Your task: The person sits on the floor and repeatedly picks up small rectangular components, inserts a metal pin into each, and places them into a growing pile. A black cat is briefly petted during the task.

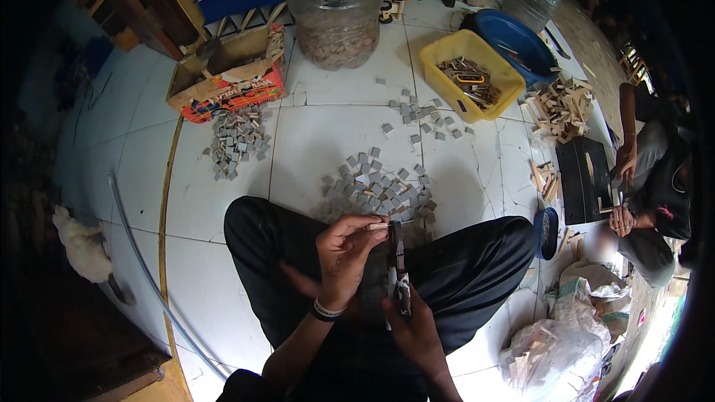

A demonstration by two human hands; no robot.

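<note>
Between the thumb and fingers of my left hand is a small pale wooden block. My right hand is closed round the lower end of a long, narrow dark tool with whitish patches; its exact kind is unclear. The tool's upper end is right beside the block, and I cannot tell whether they touch. Just beyond my hands lies a loose pile of small grey square pieces on the tiled floor, between my crossed legs in dark trousers.
More small pieces lie by a cardboard box. A yellow tub of wood bits, a blue basin and a large plastic jar stand farther off. A co-worker sits at right; a white cat lies left.
</note>
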